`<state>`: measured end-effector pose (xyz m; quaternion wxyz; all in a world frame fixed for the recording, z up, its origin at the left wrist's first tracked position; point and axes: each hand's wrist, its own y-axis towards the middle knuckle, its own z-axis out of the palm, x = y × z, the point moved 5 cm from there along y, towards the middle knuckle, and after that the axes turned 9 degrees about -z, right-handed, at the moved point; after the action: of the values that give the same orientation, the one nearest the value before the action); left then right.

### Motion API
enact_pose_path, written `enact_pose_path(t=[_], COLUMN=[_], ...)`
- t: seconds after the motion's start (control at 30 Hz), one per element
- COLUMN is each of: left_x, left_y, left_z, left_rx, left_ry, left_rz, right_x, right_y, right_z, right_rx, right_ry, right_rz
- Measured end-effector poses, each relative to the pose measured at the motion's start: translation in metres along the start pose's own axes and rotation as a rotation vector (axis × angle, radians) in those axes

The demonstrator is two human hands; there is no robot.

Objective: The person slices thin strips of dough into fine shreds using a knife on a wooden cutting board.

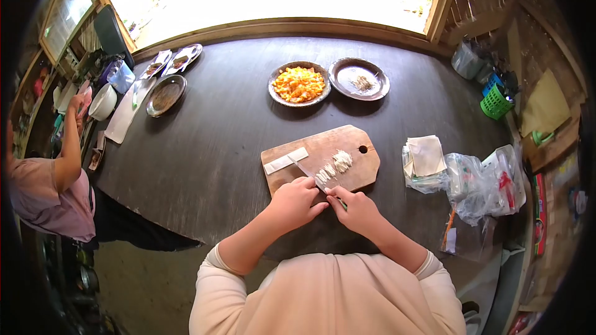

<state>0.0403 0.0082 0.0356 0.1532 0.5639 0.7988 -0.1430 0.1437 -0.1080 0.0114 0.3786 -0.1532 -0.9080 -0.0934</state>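
A wooden cutting board (366, 170) with a hole at one corner lies on the dark table in front of me. On it are a white rectangular slab (285, 160) and a pile of thin white cut pieces (335, 166). My right hand (355, 209) is closed round the green handle of a knife (303, 167), whose blade points away to the upper left, between slab and pile. My left hand (298, 201) is at the board's near edge, its curled fingertips against the blade and its thumb close to my right hand. What its fingers hold is hidden.
Beyond the board stand a bowl of orange chopped pieces (299, 85) and a dark plate (372, 91) with a small heap. Plastic bags (469, 180) and stacked wrappers (426, 154) lie right. At left are a round dish (166, 95) and another person (59, 192) handling something pink.
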Motion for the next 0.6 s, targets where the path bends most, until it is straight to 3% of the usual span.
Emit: enact_pose_path(t=[0.2,0.33,0.5,0.6], left_x=[0.0030,0.0023,0.0006,0.0013], left_y=[-0.0008,-0.0008,-0.0002,-0.0008], left_z=[0.0005,-0.0013,-0.0014,-0.0018], left_rx=[-0.055,-0.046,-0.008,-0.070], left_ry=[-0.030,-0.024,-0.003,-0.036], left_rz=[0.032,0.027,-0.003,0.030], right_x=[-0.0054,-0.0103,-0.0015,-0.0043], right_y=[-0.0056,-0.0039,0.0001,-0.0042], right_z=[-0.0033,0.0013,-0.0009,-0.0011], right_rx=[-0.007,-0.043,0.014,-0.043], right_ry=[0.268,0.286,0.057,0.142], right_rz=[0.015,-0.040,0.026,-0.036])
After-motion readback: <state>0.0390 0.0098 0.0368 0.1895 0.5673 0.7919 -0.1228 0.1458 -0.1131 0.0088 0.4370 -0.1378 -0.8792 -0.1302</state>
